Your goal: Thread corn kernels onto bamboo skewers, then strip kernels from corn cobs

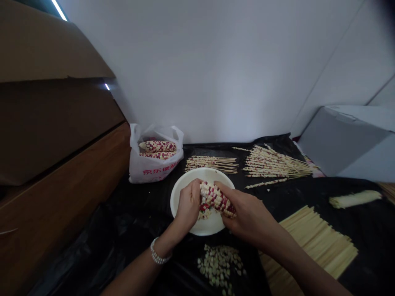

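An ear of corn (217,199) with cream and dark red kernels is held at a tilt over a white bowl (175,193). My right hand (248,211) is wrapped round its lower right part. At the ear's upper left end, my left hand (189,201) is closed, its fingers curled against the tip; the fingertips are partly hidden. Loose kernels (204,213) lie in the bowl, around a red pattern on its bottom. A beaded bracelet (158,253) circles my left wrist.
A white plastic bag (151,170) holds more ears of corn. Sticks threaded with kernels (211,163) lie behind the bowl, with a larger bundle (274,162) farther right. Loose pale kernels (220,265), bare sticks (321,238) and a stripped cob (354,199) rest on black plastic sheeting (138,226).
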`<state>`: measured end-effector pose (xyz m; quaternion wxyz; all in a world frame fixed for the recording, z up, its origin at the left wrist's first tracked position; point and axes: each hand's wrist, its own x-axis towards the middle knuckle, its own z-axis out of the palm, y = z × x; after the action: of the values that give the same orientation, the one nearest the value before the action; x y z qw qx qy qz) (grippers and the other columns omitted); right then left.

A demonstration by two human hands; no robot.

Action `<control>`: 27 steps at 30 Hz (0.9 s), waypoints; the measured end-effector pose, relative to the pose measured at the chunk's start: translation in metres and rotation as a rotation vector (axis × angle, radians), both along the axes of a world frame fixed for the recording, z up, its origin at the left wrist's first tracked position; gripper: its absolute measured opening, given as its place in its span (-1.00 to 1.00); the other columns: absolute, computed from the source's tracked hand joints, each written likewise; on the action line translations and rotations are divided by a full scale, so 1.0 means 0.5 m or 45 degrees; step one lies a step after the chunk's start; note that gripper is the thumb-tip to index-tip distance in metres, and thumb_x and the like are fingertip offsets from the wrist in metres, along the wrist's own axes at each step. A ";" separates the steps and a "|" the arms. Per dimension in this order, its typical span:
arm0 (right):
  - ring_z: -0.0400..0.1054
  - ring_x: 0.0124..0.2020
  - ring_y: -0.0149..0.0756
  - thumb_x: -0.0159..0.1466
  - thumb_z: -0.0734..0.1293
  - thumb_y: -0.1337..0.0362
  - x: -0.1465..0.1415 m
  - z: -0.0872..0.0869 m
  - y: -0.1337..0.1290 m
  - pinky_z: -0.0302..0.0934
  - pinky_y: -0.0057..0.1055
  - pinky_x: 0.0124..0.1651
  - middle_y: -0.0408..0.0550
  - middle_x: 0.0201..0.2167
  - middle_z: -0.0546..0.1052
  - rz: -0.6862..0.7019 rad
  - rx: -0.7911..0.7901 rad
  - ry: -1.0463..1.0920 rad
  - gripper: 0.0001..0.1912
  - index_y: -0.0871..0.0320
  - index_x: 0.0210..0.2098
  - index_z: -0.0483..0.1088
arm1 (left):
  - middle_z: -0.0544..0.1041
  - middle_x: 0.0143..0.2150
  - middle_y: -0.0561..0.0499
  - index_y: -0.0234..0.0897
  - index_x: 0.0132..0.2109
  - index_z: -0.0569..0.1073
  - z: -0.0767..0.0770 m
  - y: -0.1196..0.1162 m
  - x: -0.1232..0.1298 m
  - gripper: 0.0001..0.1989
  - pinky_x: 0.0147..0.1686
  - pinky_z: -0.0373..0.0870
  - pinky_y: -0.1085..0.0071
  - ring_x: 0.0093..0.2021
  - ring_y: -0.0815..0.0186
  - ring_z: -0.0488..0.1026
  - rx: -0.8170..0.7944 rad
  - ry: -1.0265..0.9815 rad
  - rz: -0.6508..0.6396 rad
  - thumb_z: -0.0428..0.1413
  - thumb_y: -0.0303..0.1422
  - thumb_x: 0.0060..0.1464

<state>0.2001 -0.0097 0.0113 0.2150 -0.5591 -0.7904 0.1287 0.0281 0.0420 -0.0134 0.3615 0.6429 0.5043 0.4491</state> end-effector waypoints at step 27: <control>0.44 -0.29 -0.18 0.13 0.24 0.33 -0.004 -0.001 0.007 0.13 -0.36 -0.36 -0.05 -0.23 0.50 -0.141 -0.011 -0.260 -0.25 -0.01 0.31 0.07 | 0.25 -0.53 0.17 -0.28 -0.17 0.38 0.013 -0.005 0.011 -0.76 -0.62 0.00 0.57 -0.61 0.51 0.09 -0.503 -0.512 -0.245 0.08 -0.23 0.06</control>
<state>0.1980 -0.0063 0.0107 0.1378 -0.6130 -0.7755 0.0623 0.0334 0.0397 -0.0069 0.6131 0.5031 0.4370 0.4243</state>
